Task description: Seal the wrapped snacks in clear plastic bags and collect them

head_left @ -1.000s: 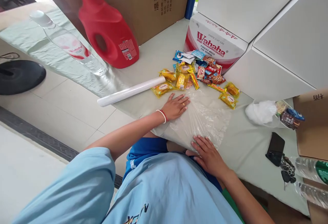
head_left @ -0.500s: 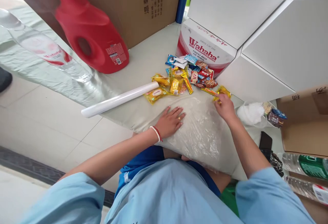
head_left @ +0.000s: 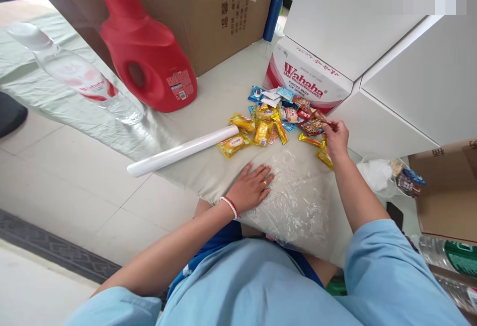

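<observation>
My left hand [head_left: 250, 186] lies flat, fingers stretched, on the edge of a clear plastic sheet [head_left: 294, 202] spread over the table. With its fingers pinched, my right hand [head_left: 336, 137] grips the edge of a brown snack packet [head_left: 314, 122] at the right side of the snack pile. Just below that hand are a thin yellow snack stick [head_left: 311, 140] and a yellow snack packet [head_left: 325, 157]. The rest of the pile holds yellow packets [head_left: 263, 131], blue packets [head_left: 257, 93] and white sachets [head_left: 271, 98].
A white roll [head_left: 182, 150] lies left of the pile, partly over the table edge. Behind stand a red jug [head_left: 149, 62], a water bottle [head_left: 89, 82] and a Wahaha box [head_left: 305, 75]. White cabinets [head_left: 406, 77] border the right; a clear bag of snacks [head_left: 380, 174] sits near them.
My right hand has moved from the yellow packet at the right up to the brown packet, which it now grips. The yellow packet lies lower. My left hand stays on the sheet.
</observation>
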Demonstrator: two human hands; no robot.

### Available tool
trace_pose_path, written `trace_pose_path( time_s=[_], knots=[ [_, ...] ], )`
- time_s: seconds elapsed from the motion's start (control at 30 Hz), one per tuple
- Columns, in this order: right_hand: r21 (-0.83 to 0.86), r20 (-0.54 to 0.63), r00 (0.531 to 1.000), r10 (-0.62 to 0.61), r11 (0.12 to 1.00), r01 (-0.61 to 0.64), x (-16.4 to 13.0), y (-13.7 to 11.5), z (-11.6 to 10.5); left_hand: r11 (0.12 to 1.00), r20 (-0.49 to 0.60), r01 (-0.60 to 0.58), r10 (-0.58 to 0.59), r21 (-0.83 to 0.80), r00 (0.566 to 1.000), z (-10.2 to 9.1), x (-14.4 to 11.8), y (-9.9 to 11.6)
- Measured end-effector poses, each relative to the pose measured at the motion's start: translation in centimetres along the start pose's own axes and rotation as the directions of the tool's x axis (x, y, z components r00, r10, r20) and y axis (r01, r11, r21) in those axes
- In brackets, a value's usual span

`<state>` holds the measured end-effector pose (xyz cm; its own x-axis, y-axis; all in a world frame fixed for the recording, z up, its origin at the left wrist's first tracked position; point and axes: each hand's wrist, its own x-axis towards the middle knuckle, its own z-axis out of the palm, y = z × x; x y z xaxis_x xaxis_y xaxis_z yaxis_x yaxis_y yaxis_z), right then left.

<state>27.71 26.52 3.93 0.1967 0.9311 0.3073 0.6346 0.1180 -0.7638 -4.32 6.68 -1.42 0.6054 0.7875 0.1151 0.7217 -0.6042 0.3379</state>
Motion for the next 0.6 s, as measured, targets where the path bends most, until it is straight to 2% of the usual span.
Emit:
trace_pose_path(
  time_s=[0.07, 0.1, 0.17, 0.27, 0.33, 0.43, 0.5, 0.6],
  knots=[
    [-0.099, -0.032, 0.996, -0.088, 0.991, 0.085, 0.1, 0.2, -0.8, 1.0, 0.0, 0.0, 0.0, -0.001, 1.0, 0.1, 0.0, 0.0],
    [-0.186, -0.005, 0.989, -0.151, 0.972, 0.147, 0.0, 0.3, -0.9, 1.0, 0.001, -0.001, 0.001, -0.001, 1.0, 0.1, -0.1, 0.0],
    [-0.344, 0.121, 0.962, -0.246, 0.898, 0.273, -0.5, 0.6, -0.9, 1.0, 0.001, 0.001, -0.001, -0.002, 1.0, 0.2, -0.1, 0.0],
    [-0.44, 0.327, 0.909, -0.26, 0.809, 0.39, -1.4, 1.2, -0.2, 1.0, -0.004, 0.002, -0.002, -0.007, 1.0, 0.3, -0.1, 0.0],
    [-0.464, 0.358, 0.909, -0.216, 0.803, 0.374, -1.5, 1.6, 0.1, 1.0, -0.009, 0.0, 0.0, -0.014, 1.0, 0.4, -0.1, -0.1],
    [-0.503, 0.214, 0.959, -0.184, 0.821, 0.27, -0.7, 2.1, 0.3, 1.0, -0.02, -0.001, 0.001, -0.021, 1.0, 0.4, -0.1, -0.1],
    [-0.519, 0.144, 0.974, -0.175, 0.825, 0.225, 0.2, 2.0, 0.5, 1.0, -0.023, -0.002, 0.002, -0.019, 1.0, 0.4, -0.1, -0.1],
    [-0.532, 0.218, 0.972, -0.081, 0.826, 0.188, 1.6, 1.8, 1.3, 1.0, -0.014, -0.003, 0.002, -0.007, 1.0, 0.4, -0.1, -0.1]
  ],
)
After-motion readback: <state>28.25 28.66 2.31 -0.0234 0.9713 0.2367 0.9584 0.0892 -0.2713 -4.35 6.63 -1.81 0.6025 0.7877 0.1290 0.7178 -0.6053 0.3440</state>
